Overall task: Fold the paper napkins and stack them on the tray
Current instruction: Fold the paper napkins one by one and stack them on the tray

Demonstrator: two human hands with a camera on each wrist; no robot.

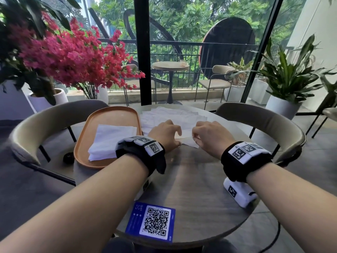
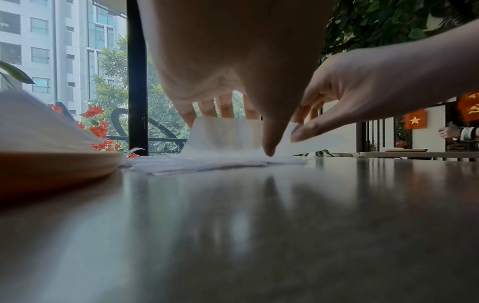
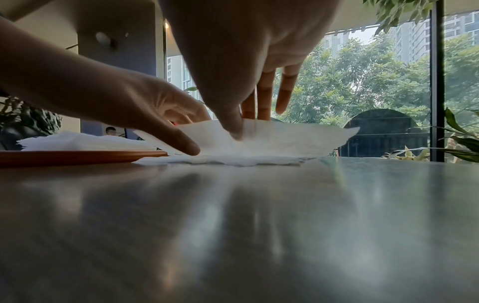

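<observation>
I am looking at a loose pile of napkins lying flat on the round table, just right of the tray; the top napkin is lifting at its near edge, its long axis running left to right across my view; a stack of folded napkins is sitting on the orange tray, its long side running away from me and tilting slightly right.

My left hand is arching over the napkin with fingers curled down, fingertips touching the raised paper and the thumb pressing down on the sheet at the table; my right hand is pinching the napkin's near edge between thumb and forefinger, the other fingers hanging loosely straight.

Near my edge of the table a blue card is showing a large QR code; its small print is too fine for me to read; both wristbands are carrying black-and-white square markers.
</observation>
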